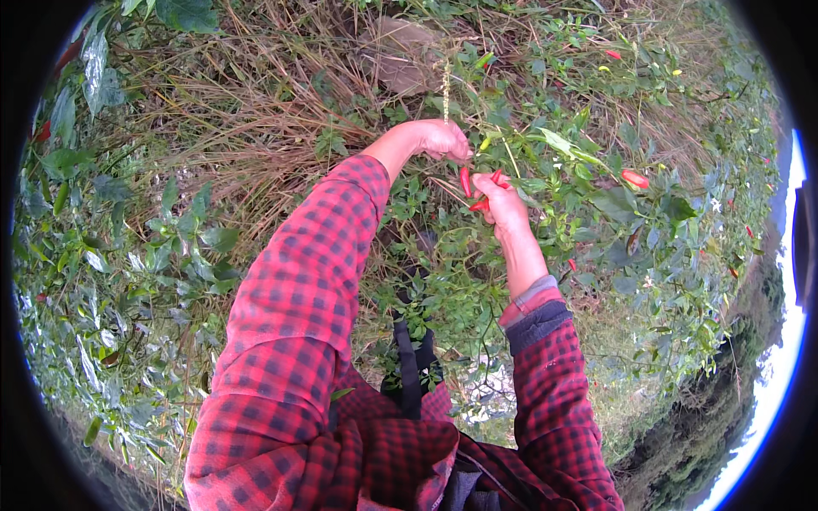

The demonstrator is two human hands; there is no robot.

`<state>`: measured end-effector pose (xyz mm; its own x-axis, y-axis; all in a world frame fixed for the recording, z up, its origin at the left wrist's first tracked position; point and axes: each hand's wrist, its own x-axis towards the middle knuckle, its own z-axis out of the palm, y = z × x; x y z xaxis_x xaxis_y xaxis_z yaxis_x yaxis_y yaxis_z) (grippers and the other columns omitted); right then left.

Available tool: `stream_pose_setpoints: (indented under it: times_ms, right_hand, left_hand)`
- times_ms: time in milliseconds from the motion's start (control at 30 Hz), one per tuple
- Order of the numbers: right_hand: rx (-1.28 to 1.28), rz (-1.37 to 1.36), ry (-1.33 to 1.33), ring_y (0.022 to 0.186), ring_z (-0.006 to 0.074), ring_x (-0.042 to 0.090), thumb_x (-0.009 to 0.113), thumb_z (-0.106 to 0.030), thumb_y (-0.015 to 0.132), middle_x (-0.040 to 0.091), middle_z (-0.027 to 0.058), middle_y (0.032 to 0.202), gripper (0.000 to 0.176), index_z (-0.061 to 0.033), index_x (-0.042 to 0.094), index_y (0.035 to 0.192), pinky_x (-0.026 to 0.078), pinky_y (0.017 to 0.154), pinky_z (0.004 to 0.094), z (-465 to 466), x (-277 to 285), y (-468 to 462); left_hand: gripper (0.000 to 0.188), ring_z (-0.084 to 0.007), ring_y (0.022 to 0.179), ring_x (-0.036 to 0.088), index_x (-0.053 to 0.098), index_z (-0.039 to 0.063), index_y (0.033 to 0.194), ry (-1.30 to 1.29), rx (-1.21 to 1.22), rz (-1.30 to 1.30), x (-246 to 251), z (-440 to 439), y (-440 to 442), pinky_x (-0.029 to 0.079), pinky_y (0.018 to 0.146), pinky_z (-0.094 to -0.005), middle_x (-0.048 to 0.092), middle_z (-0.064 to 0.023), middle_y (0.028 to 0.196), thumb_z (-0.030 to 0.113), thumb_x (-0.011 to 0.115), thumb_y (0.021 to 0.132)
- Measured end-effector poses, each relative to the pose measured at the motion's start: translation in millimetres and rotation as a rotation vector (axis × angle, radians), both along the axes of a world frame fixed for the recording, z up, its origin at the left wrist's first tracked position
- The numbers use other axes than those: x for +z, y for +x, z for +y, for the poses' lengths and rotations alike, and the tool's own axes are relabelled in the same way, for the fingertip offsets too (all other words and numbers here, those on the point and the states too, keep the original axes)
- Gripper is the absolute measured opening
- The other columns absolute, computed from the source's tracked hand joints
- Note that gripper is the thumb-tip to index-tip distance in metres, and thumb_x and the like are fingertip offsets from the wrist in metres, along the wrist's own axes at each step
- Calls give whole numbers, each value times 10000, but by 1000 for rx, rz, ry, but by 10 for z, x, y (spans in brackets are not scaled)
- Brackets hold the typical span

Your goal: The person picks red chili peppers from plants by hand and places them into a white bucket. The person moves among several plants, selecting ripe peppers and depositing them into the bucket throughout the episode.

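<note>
Several ripe red chili peppers [479, 205] are gripped in my right hand [507, 203], their tips poking out around the thumb and fingers. One more red chili [464, 182] stands upright just left of the right thumb, between my two hands. My left hand [446, 139] is bent over just above it, with curled fingers whose tips come close to its upper end. Whether those fingers pinch a stem is too small to tell. Just right of the left fingertips hangs a yellow-green chili [486, 144] among the leaves of a chili plant [575, 169].
A large red chili [634, 178] hangs to the right, and another red one [613, 55] farther up. Dry grass [255, 96] and a flat stone [402, 54] lie beyond my hands. More chili plants [217, 239] crowd the left side. A dark strap [407, 364] hangs near my body.
</note>
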<state>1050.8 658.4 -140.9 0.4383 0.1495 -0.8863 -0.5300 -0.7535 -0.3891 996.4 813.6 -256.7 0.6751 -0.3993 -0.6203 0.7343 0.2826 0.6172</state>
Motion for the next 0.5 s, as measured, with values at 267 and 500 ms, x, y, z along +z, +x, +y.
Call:
stream_pose_setpoints:
  times_ms: [267,500]
  right_hand:
    - [-112,-56,-134,338,50,312,697,-247,722,476,-14,543,226,-86,545,679,187,308,208,109,-57,-25]
    - [-105,93,-123,366,68,287,687,-370,699,372,-58,489,282,-177,481,686,174,341,229,126,-73,-123]
  left_hand:
    - [95,-54,555,409,638,75,716,47,199,-146,79,-235,19,329,517,-233,529,56,609,153,648,771]
    - [152,-74,564,404,593,39,649,109,274,-84,35,-310,-10,362,552,-255,518,39,597,126,641,764]
